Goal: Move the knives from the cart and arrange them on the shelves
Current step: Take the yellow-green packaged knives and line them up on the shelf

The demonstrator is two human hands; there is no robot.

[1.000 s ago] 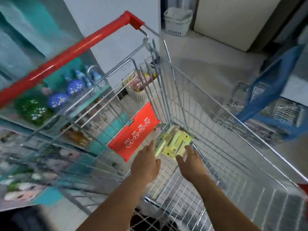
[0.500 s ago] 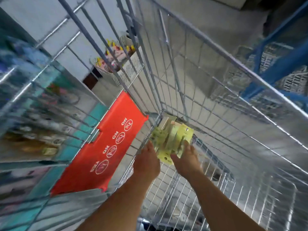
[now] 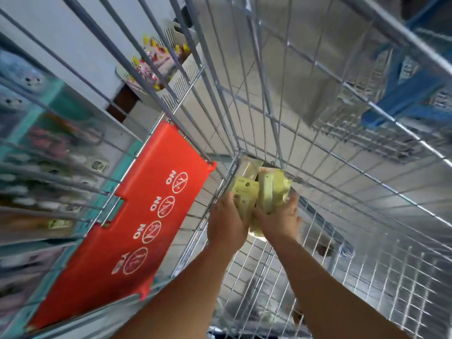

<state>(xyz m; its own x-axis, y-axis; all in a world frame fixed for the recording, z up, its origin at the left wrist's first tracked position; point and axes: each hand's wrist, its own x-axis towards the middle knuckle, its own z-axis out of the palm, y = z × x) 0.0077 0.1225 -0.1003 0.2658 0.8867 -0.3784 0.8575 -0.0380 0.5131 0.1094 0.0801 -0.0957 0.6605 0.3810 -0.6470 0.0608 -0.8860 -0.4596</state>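
both your left hand [image 3: 226, 222] and right hand [image 3: 277, 220] curl around the knife packs [image 3: 260, 192] in the cart's [image 3: 318, 167] far corner; loose packs could slip out or snag the wire as you lift.

Since a second ago, both hands have gone deeper into the cart [image 3: 318, 148] and closed on the yellow-green knife packs [image 3: 263, 192] in its far corner, the left hand [image 3: 227, 223] and right hand [image 3: 278, 220] now gripping the bundle from either side, with the view much nearer.
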